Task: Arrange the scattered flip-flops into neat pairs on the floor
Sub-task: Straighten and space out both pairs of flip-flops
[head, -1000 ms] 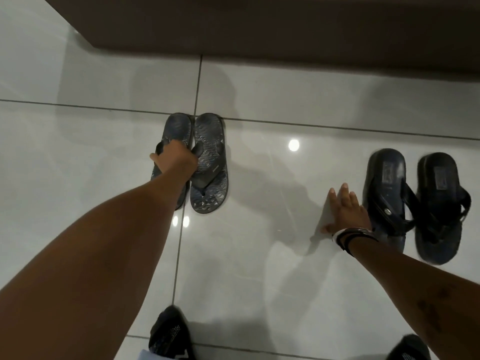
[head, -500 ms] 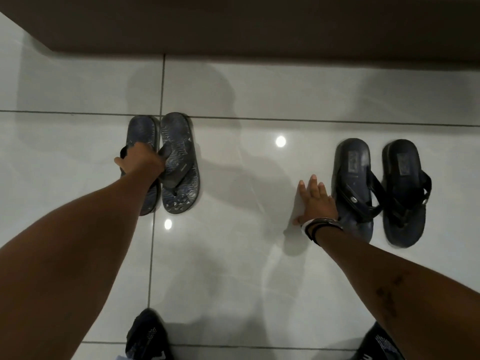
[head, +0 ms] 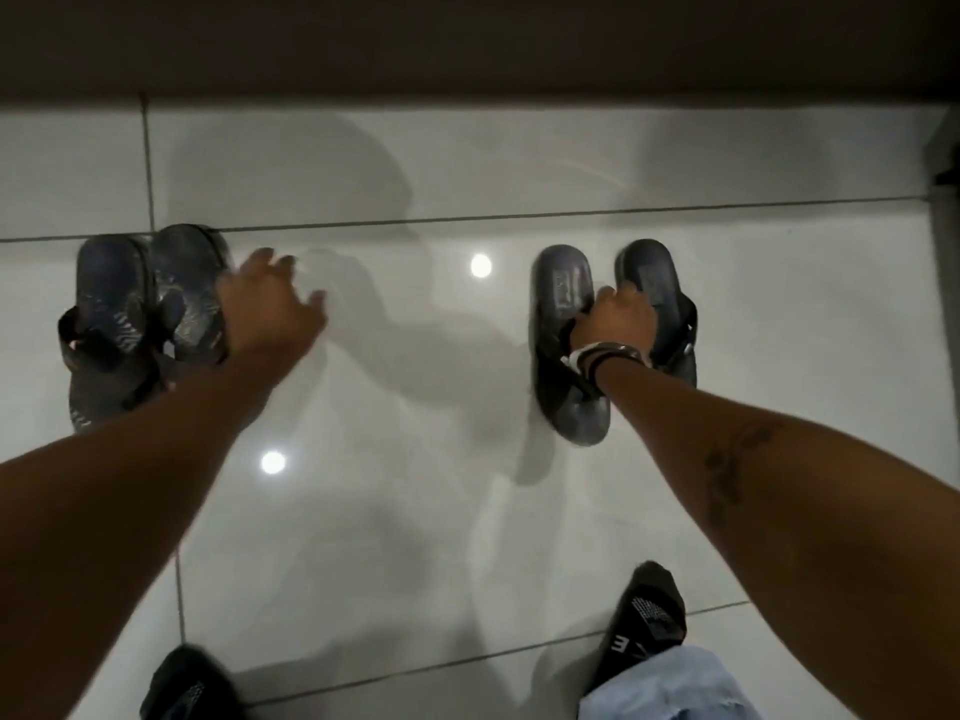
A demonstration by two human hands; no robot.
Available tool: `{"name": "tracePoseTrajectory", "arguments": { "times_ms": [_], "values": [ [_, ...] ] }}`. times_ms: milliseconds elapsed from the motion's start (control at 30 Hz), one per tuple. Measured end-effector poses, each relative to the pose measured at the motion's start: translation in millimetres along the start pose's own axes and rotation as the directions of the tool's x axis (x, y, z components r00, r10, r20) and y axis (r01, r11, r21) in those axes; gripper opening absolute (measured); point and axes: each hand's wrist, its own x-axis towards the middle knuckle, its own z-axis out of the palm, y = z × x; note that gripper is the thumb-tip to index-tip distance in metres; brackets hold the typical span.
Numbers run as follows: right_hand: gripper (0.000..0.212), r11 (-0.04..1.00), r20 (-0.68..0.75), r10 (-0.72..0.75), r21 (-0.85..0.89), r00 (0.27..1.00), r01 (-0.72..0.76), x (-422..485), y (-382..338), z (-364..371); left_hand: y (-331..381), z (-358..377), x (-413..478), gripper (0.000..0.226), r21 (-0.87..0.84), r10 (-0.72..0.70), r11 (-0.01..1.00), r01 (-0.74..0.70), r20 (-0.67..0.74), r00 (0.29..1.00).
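Two pairs of flip-flops lie on the glossy white tiles. The patterned grey pair point(head: 124, 324) sits side by side at the left. My left hand point(head: 272, 311) hovers just right of that pair with fingers spread, holding nothing. The plain black pair point(head: 566, 304) lies at the right, toes pointing away from me. My right hand point(head: 621, 322), with dark bands on the wrist, rests over the gap between those two, its fingers curled on the straps. Its fingertips are hidden from me.
A dark brown wall base point(head: 467, 49) runs along the far edge behind both pairs. A dark post point(head: 945, 236) stands at the far right. My feet in black socks point(head: 647, 621) stand near the bottom, and one pale jeans leg shows beside them.
My left hand has let go of the patterned pair and moved right, opening. My right hand has shifted from the floor beside the black pair onto its straps. The view has swung right.
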Motion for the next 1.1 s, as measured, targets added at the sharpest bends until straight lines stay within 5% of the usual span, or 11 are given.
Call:
{"name": "tracePoseTrajectory", "arguments": {
  "times_ms": [67, 133, 267, 600, 1100],
  "values": [
    [0.047, 0.975, 0.181, 0.214, 0.019, 0.96, -0.221, 11.6, 23.4, -2.0, 54.0, 16.4, 1.2, 0.066, -0.047, 0.077, 0.996, -0.072, 0.139, 0.987],
    [0.039, 0.953, 0.295, 0.263, 0.068, 0.918, -0.295, 14.9, 37.8, 2.3, 97.3, 36.3, 0.5, 0.075, -0.041, 0.097, 0.995, -0.089, 0.255, 0.962],
    [0.015, 0.965, 0.221, 0.215, 0.105, 0.951, -0.242, 10.8, 47.5, 21.6, 142.8, 66.0, -11.7, 0.085, 0.054, -0.015, 0.998, -0.009, 0.426, 0.904],
    [0.006, 0.954, 0.043, 0.203, 0.217, 0.978, -0.207, 55.6, 72.0, -0.4, 140.3, 90.3, -33.7, 0.094, 0.112, -0.01, 0.993, -0.044, 0.443, 0.896],
    [0.012, 0.897, 0.067, 0.343, 0.274, 0.937, -0.348, 82.7, 83.6, 4.7, 147.4, 95.7, -32.3, 0.086, 0.078, -0.048, 0.997, 0.018, 0.4, 0.915]
  ]
}}
